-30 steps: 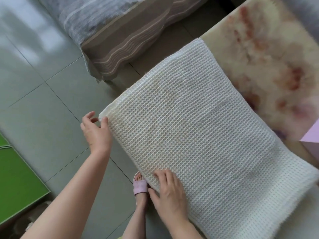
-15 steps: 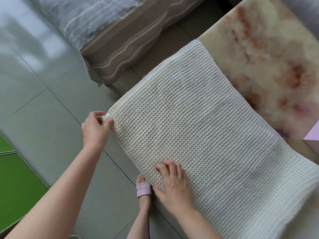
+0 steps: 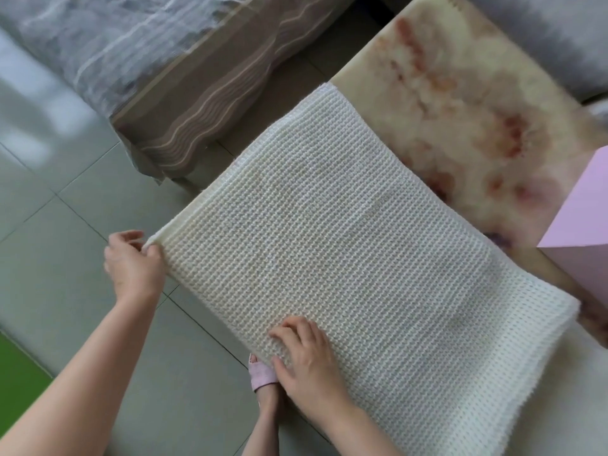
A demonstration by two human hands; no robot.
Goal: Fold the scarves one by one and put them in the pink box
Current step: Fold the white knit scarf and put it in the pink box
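A cream knitted scarf (image 3: pixel 345 251) lies folded in several layers across the marbled table top (image 3: pixel 460 103), with its left part overhanging the table edge. My left hand (image 3: pixel 133 268) pinches the scarf's far left corner out over the floor. On the near left corner rests my right hand (image 3: pixel 306 360), fingers on top and thumb at the edge. The pink box (image 3: pixel 582 232) stands at the right edge of the view, only partly in frame.
A bed with a grey cover and a brown striped skirt (image 3: pixel 184 103) stands at the back left. Grey floor tiles (image 3: pixel 65 209) spread below, and a green mat (image 3: pixel 16 366) shows at the left edge. My foot in a pink slipper (image 3: pixel 261 373) is beside the table.
My left hand has pulled the far corner a little outward, stretching the edge straight. My right hand has slid slightly further onto the scarf. More of the pink box shows at the right.
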